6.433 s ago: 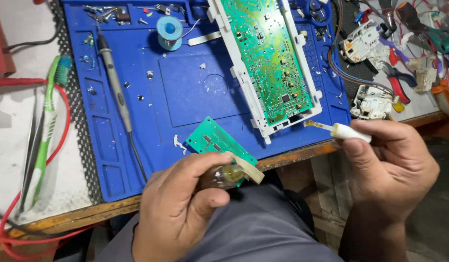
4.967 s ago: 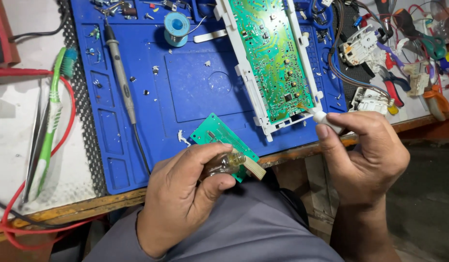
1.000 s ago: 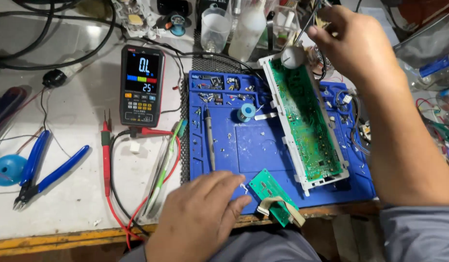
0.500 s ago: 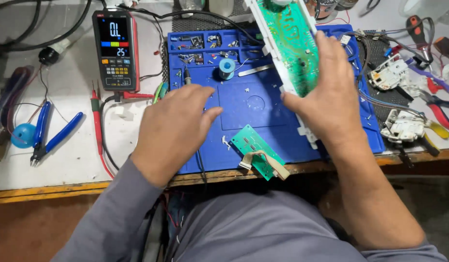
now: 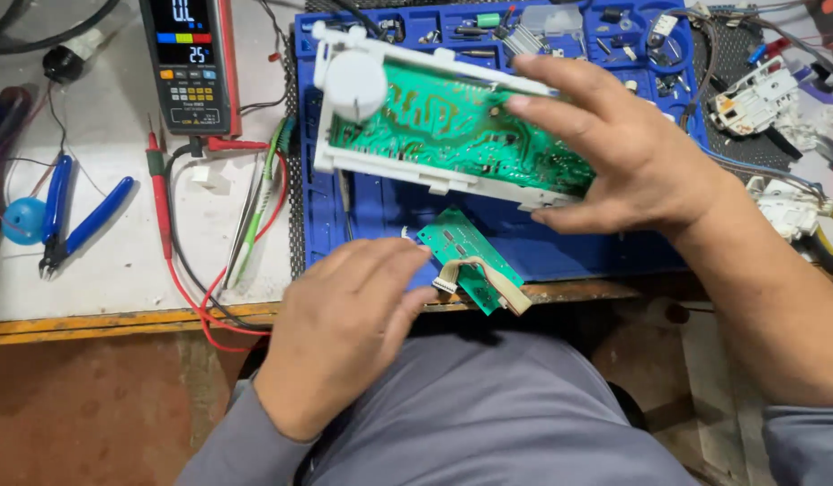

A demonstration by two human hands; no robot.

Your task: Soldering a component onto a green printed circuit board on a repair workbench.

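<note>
- Green and long, the circuit board [image 5: 452,126] sits in a white plastic frame [image 5: 380,166] with a round white knob [image 5: 354,85] at its left end; the whole piece is lifted above the blue work mat [image 5: 605,243], lying crosswise with its left end tilted slightly up.
- The right hand [image 5: 628,153] grips the board's right end: fingers over the top edge, thumb pressed under the lower edge of the frame, so the board is pinched between them.
- The left hand [image 5: 344,333] is low at the front edge of the bench, palm down, fingers loosely curled and a little spread, holding nothing. Its fingertips lie just beside a small green board [image 5: 461,256]; whether they touch it I cannot tell.
- The small board lies on the mat's front edge, with a beige ribbon cable [image 5: 488,274] looping from a white connector across it.
- The mat's back compartments hold small loose parts, too small to tell apart.
- Left of the mat, on the white bench top [image 5: 120,261], stands a digital multimeter [image 5: 187,58] with a lit screen; red and black test leads [image 5: 165,207] run from it toward the bench edge.
- Further left lie blue-handled cutters [image 5: 79,216] and a blue ball-like object [image 5: 23,220].
- Right of the mat, white plastic switch parts [image 5: 754,90] lie among other tools.
- Grey trousers [image 5: 488,414] fill the lower foreground.
</note>
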